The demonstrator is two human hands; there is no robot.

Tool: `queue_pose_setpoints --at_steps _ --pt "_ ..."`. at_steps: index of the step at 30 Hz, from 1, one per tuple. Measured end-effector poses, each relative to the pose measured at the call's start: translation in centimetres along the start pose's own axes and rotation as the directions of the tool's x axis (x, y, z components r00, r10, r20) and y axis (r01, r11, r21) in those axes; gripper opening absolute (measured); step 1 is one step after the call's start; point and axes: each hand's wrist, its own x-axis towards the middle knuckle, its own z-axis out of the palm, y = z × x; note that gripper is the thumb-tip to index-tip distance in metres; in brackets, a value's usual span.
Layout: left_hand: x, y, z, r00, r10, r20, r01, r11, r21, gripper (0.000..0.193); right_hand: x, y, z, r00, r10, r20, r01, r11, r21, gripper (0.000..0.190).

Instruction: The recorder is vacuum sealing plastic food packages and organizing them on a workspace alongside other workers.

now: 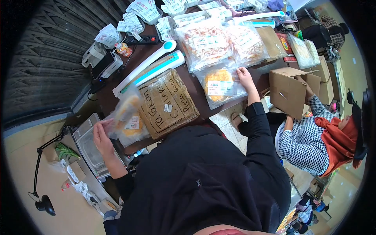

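Observation:
My left hand (103, 136) pinches the edge of a clear plastic bag (128, 107) with yellowish flat food in it, partly blurred. The bag is tilted over another labelled bag of yellow food (133, 124) at the table's left front. My right hand (245, 77) grips the upper right edge of a clear bag with a round yellow food and a white label (218, 85), which lies at the table's front. Between my hands rests a taped cardboard box (169, 104) with handwriting on it. Behind the right bag lie large bags of topped pizza (205, 44) (245, 41).
Two white-and-turquoise bag sealers (155, 72) (147, 66) stand left of the pizzas. Label stacks (143, 10), a small bottle (123, 50) and a label printer (108, 66) line the back left. At right, a co-worker (305, 138) holds an open carton (286, 89).

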Motion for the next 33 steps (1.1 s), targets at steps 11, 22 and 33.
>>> queue_pose_setpoints --at_steps 11,22,33 --pt "1.0 6.2 13.9 0.56 -0.24 0.793 -0.162 0.907 0.389 0.024 -12.3 -17.7 20.2 0.37 -0.54 0.756 0.83 0.558 -0.007 0.057" --pt "4.9 -12.2 8.3 0.854 -0.436 0.283 0.476 0.875 -0.091 0.049 -4.2 -10.1 24.0 0.673 -0.112 0.731 -0.235 0.905 0.355 0.029" --pt "8.3 -17.6 12.7 0.723 -0.689 -0.042 0.683 0.723 -0.107 0.036 1.6 -7.7 28.3 0.909 0.211 0.36 -0.271 0.954 0.125 0.027"
